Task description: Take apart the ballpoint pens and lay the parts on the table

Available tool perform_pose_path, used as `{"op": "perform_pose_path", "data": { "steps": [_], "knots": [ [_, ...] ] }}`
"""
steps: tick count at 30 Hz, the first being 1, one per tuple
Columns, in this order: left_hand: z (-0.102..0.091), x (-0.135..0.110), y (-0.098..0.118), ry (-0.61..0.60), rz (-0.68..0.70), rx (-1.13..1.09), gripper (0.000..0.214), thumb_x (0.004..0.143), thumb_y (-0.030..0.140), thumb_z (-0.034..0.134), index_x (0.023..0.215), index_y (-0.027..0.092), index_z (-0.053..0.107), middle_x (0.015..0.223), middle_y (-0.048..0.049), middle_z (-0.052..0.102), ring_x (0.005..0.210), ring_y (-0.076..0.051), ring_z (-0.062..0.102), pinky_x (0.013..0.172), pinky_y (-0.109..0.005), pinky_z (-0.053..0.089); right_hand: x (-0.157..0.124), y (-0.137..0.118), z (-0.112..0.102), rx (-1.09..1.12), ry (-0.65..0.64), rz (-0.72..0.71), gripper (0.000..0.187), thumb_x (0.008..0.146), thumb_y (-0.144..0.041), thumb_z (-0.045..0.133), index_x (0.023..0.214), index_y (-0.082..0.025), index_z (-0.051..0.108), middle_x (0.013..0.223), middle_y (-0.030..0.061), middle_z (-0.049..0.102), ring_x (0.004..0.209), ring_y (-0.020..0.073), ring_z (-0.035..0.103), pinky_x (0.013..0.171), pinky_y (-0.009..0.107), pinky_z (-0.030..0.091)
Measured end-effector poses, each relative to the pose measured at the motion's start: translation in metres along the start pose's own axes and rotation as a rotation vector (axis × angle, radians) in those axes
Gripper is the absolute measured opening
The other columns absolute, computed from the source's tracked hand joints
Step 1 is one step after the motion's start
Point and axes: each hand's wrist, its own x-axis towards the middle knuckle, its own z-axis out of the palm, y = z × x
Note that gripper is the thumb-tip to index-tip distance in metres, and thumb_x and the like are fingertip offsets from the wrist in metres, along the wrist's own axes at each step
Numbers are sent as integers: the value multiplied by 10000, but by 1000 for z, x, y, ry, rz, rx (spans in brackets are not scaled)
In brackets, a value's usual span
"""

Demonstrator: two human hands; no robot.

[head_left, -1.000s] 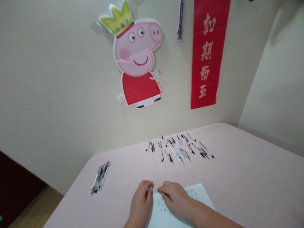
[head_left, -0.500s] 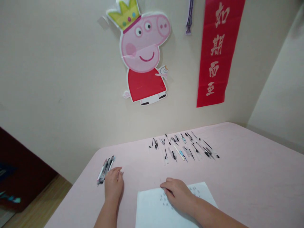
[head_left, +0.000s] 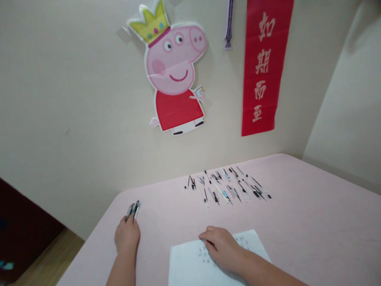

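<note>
My left hand (head_left: 127,235) is at the table's left side, on a bundle of pens (head_left: 136,207). The fingers close over the near part of the bundle and hide it; the far ends stick out beyond them. My right hand (head_left: 222,246) rests on a white sheet of paper (head_left: 190,262) with small dark handwriting, near its top edge. Its fingers are curled in and the thumb lies beneath them; whatever is between them, if anything, is hidden.
Disassembled pen parts (head_left: 226,188), such as barrels, refills and caps, lie in rows at the back of the pink table (head_left: 312,222). Behind stands a wall with a cartoon pig sticker (head_left: 178,75) and a red banner (head_left: 264,71).
My left hand has moved left, from beside the pens onto them. My right hand stays on the paper. The view has shifted slightly.
</note>
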Motion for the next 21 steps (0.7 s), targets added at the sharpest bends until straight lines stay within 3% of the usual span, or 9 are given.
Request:
{"op": "perform_pose_path", "data": {
  "steps": [9, 21],
  "knots": [
    [13, 0, 5, 66, 191, 24, 374, 883, 202, 408, 1160, 138, 652, 1210, -133, 625, 1088, -248, 587, 951, -339, 446, 1, -1, 0, 0, 1, -1, 300, 831, -146, 441, 959, -214, 704, 848, 35, 653, 802, 165, 593, 714, 238, 380],
    [-3, -6, 9, 50, 191, -2, 382, 873, 213, 393, 1118, 113, 668, 1185, -143, 642, 1029, -265, 618, 887, -371, 486, 0, 2, 2, 2, -4, 0, 310, 840, -155, 437, 996, -218, 698, 873, 37, 656, 817, 163, 593, 731, 235, 384]
  ]
}}
